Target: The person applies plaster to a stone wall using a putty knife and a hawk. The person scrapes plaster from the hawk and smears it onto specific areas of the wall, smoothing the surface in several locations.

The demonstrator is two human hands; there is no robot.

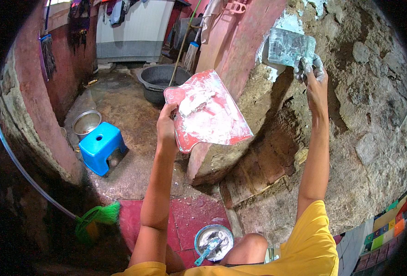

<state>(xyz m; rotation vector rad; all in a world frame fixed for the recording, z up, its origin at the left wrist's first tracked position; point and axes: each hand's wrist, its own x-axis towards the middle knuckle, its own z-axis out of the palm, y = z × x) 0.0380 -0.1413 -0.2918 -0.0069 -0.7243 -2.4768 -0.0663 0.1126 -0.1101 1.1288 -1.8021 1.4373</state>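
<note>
My left hand (pixel 166 120) grips a red plastic board (pixel 212 112) by its near edge, the fingers mostly under it. White putty is smeared over the board, with a thicker lump toward its far side. My right hand (pixel 312 72), its fingers coated in whitish putty, is closed on a translucent greenish flat scraper (pixel 284 47). The scraper lies against or just in front of the rough wall (pixel 350 92), over a white patch (pixel 288 22). Below, near my knee, a bowl (pixel 218 250) of white putty holds a blue-handled spatula (pixel 207 253).
A blue stool (pixel 101 143) and a metal pot (pixel 86 122) stand on the wet floor to the left. Farther back is a large black tub (pixel 155 78). A green broom (pixel 103 218) lies at lower left. Broken masonry (pixel 263 165) juts out below the wall.
</note>
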